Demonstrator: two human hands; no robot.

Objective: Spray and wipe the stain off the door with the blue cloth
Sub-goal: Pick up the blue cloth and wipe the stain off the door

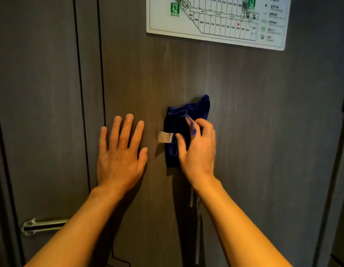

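The dark grey wood-grain door [244, 112] fills the view. My right hand [198, 149] presses a folded blue cloth [178, 120] flat against the door at its middle, fingers curled over the cloth. A pale label [165, 137] sticks out from the cloth's left edge. Thin wet streaks [198, 209] run down the door below the cloth. My left hand [120, 151] lies flat on the door to the left of the cloth, fingers spread, holding nothing. Any stain under the cloth is hidden. No spray bottle is in view.
A white evacuation plan sign [217, 18] is fixed to the door above the cloth. A metal latch [42, 226] sits at the lower left on the frame. The door's left edge [101, 74] runs vertically beside my left hand.
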